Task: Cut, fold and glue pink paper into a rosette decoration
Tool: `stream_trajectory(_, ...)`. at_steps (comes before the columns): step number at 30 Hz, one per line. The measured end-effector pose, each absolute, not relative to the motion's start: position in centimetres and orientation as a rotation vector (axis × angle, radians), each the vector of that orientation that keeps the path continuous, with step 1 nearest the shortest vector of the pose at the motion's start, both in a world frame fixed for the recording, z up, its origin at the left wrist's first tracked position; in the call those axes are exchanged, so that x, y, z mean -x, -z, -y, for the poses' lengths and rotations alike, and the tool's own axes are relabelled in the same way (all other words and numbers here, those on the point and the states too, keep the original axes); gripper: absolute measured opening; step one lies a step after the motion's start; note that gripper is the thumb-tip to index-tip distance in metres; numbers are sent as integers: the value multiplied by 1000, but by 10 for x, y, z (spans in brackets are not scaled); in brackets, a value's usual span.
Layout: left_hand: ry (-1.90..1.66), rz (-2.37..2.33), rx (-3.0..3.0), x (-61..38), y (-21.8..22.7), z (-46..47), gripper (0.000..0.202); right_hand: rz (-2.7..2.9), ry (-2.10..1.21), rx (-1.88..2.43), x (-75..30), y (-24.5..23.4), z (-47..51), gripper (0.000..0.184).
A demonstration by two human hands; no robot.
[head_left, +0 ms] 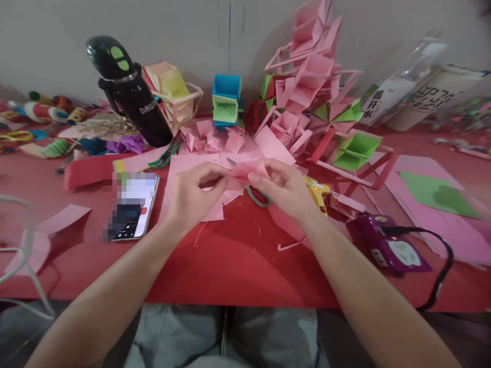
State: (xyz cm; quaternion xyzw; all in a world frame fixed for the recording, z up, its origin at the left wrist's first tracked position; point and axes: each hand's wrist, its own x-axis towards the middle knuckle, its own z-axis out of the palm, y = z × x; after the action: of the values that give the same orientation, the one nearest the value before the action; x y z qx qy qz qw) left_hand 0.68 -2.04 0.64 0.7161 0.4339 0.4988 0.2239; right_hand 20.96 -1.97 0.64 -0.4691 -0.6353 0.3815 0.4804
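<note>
Between my hands, above the red tabletop, is a piece of pink paper (245, 171), partly covered by my fingers. My left hand (199, 189) pinches its left edge. With thumb and fingers, my right hand (282, 184) grips the right side. Just below the paper lie scissors (259, 197), their handle loops showing and the rest mostly hidden. Pink sheets (192, 179) spread beneath my left hand. To the right of my right hand rests a yellow glue gun (317, 193).
A phone (141, 209) lies left, with a black bottle (134, 97) behind it. Folded pink paper pieces (307, 82) stack high at the back, near a blue and green paper piece (226, 102). A purple device (391, 245) with a black cable sits right.
</note>
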Motion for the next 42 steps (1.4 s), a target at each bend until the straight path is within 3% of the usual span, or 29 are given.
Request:
stream_trajectory(2, -1375, -1182, -1809, -2, -8, 13, 8, 1552, -1011, 1068, -209, -7, 20, 50)
stream_trajectory(4, -1342, -1187, -1716, 2, -8, 7, 13, 1540, -1025, 1068, -208, -6, 20, 58)
stream_trajectory(9, -1246, -1117, -1538, 3, -5, 2, 21, 1442, -936, 1196, -210, 0, 17, 47)
stream_trajectory(16, -1222, -1061, -1403, 1, -4, 3, 22, 1289, -1101, 1136, -213, 8, 12, 41)
stream_trajectory(24, -1207, -1068, -1392, 1, -4, 3, 20, 1390, -1050, 1148, -209, 1, 17, 55)
stream_trajectory(29, -1209, -1062, -1413, 3, 2, -1, 22, 1441, -979, 1183, -211, -1, 17, 39)
stream_trajectory(42, -1211, -972, -1194, -6, 3, 3, 24, 1330, -894, 1208, -210, 8, 14, 37)
